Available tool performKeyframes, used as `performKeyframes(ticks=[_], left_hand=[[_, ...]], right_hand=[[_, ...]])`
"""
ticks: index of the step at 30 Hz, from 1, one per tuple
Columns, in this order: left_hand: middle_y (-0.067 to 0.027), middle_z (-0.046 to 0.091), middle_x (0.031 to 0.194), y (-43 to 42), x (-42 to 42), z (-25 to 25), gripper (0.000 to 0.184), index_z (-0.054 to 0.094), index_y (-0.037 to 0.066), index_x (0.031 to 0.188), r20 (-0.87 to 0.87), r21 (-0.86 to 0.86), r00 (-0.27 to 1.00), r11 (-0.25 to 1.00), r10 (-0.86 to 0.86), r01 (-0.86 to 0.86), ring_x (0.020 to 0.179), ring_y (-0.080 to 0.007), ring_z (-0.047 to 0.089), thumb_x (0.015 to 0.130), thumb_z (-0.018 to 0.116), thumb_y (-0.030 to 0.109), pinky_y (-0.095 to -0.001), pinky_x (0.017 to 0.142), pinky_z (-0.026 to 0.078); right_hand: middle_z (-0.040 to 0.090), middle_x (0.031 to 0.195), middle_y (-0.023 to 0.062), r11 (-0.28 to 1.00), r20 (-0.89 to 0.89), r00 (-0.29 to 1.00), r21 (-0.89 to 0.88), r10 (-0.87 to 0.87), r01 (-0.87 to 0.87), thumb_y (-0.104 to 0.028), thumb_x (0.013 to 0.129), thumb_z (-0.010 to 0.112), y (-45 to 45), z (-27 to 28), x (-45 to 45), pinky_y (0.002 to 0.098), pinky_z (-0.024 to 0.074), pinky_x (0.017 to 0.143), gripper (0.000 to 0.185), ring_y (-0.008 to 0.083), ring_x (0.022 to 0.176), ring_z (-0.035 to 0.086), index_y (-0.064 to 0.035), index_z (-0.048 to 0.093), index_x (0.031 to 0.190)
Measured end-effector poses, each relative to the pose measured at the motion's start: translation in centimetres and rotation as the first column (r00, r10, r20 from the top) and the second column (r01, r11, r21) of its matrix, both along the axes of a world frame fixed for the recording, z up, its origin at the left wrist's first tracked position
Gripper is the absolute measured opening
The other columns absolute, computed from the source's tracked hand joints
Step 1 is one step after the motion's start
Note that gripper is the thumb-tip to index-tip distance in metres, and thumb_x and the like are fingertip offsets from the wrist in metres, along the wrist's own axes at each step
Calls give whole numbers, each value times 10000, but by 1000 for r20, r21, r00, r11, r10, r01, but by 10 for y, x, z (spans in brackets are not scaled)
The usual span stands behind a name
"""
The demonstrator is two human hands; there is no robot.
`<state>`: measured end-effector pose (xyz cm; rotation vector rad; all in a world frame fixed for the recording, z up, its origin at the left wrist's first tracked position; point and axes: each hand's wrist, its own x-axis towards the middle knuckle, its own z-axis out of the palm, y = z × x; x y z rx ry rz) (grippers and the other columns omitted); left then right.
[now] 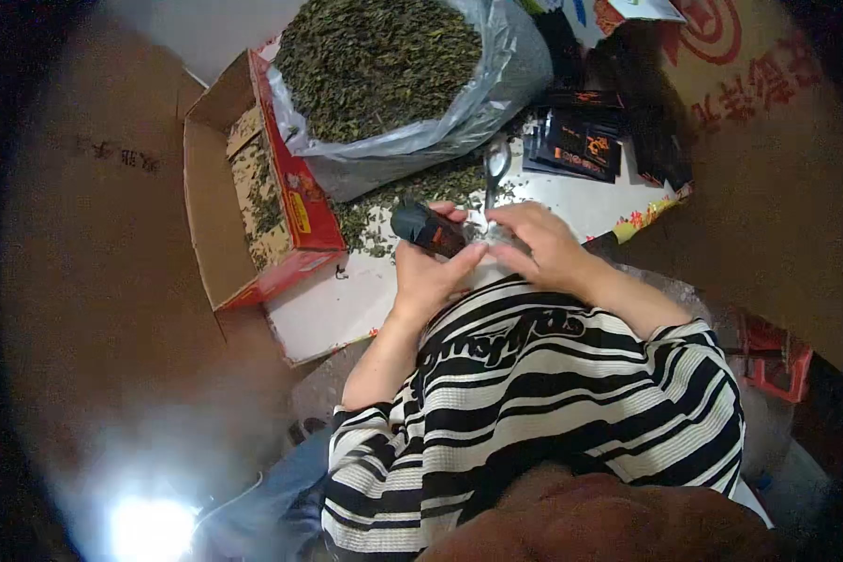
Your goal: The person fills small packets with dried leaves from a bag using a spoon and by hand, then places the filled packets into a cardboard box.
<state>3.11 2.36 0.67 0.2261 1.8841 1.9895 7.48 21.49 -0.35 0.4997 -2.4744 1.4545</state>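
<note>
My left hand point(428, 278) is wrapped round a black packet point(433, 230) with small orange print, its thumb lying along the near side. The packet bulges at the left, and its right end looks silvery. At that silvery end my right hand point(545, 248) is closed, thumb and fingers meeting there. What the right fingertips pinch is too small to make out clearly. Just beyond the hands, a metal spoon point(493, 169) lies on the white surface point(328, 304) among loose dried leaves point(377, 229).
A large clear plastic bag point(431, 155) full of dried green leaves stands at the back. Left of it is an open red cardboard box point(318, 215) with leaves inside. Flat black packets point(571, 145) are piled at the back right. A red plastic crate point(782, 361) is at far right.
</note>
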Motion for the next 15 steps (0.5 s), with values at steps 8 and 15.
performKeyframes(ticks=[8,15], left_hand=[[-105,608,994,-9,-12,3,519,555,20,1093,-479,-434,878,870,-4,-233,893,-222,594,674,824,168,-323,809,479],[-129,590,965,-18,-20,-5,519,560,33,1071,-620,-397,785,866,-9,-303,897,-277,589,650,829,176,-335,806,472]], right_hand=[[520,655,120,844,-82,997,533,-16,57,-75,765,571,-6,-33,-17,431,450,614,377,323,663,546,-78,585,1141],[620,778,128,924,-276,950,306,-146,231,-104,773,647,4,-53,-27,402,472,619,218,318,718,595,-35,638,980]])
